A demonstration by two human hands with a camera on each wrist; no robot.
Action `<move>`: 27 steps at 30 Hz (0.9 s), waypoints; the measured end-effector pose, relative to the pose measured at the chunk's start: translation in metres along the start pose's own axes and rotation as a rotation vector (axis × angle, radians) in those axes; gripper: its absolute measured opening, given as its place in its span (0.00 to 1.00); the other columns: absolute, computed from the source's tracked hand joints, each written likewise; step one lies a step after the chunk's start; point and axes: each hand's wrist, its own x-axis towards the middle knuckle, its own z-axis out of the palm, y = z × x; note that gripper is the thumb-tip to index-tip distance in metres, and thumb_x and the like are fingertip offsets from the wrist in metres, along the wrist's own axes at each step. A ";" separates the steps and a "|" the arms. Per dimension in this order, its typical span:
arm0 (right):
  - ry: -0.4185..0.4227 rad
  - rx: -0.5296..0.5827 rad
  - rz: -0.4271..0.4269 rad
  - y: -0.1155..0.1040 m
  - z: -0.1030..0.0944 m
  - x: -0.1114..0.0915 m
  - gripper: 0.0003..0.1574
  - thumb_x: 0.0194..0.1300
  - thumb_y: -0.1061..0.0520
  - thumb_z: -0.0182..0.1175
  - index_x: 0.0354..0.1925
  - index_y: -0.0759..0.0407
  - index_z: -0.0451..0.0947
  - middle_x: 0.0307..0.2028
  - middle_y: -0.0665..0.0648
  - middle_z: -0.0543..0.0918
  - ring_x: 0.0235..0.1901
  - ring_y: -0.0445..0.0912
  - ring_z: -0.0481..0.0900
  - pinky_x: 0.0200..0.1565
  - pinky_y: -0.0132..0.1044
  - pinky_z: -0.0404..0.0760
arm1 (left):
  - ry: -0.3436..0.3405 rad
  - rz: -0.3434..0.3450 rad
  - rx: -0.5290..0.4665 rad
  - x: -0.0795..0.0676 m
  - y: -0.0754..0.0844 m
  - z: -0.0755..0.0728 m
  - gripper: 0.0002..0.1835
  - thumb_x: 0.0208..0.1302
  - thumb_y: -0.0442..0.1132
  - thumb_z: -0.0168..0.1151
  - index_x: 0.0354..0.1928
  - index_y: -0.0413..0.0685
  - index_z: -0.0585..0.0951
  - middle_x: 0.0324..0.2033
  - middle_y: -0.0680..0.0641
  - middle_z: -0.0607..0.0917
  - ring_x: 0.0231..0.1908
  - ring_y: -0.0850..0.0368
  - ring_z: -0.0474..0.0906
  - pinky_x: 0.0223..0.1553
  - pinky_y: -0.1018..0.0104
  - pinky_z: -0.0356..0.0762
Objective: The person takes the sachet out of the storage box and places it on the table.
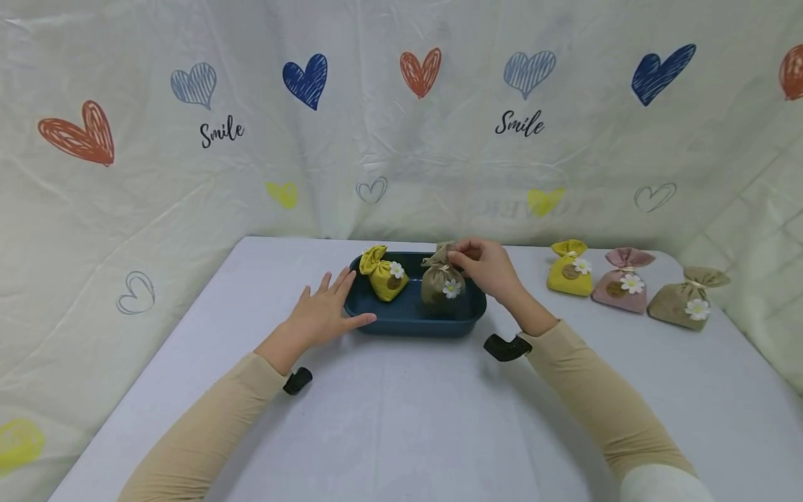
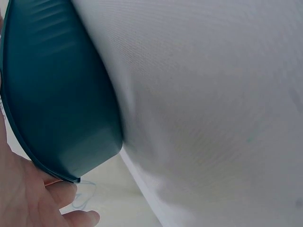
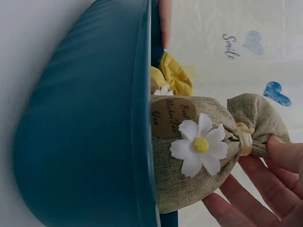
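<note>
A dark teal tray (image 1: 414,326) stands on the table. Inside its left half sits a yellow drawstring pouch (image 1: 384,280) with a white flower. My right hand (image 1: 488,266) pinches the gathered neck of a beige drawstring pouch (image 1: 439,284) in the tray's right half. In the right wrist view that beige pouch (image 3: 208,146) shows a white daisy, a round brown tag and a ribbon, its lower part hidden behind the tray wall (image 3: 94,123). My left hand (image 1: 321,312) rests at the tray's left end, fingers spread and straight, touching the rim (image 2: 42,168).
To the right on the white table (image 1: 426,404) lie another yellow pouch (image 1: 569,273), a pink pouch (image 1: 621,282) and another beige pouch (image 1: 684,301). Behind the table hangs a pale curtain (image 1: 389,132) printed with hearts.
</note>
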 end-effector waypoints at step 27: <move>-0.017 0.002 0.023 -0.013 -0.024 -0.016 0.15 0.76 0.55 0.61 0.48 0.68 0.78 0.48 0.67 0.86 0.48 0.57 0.86 0.44 0.42 0.87 | 0.001 0.007 0.009 0.002 -0.003 0.002 0.60 0.64 0.79 0.49 0.83 0.48 0.44 0.82 0.46 0.44 0.79 0.37 0.39 0.71 0.28 0.40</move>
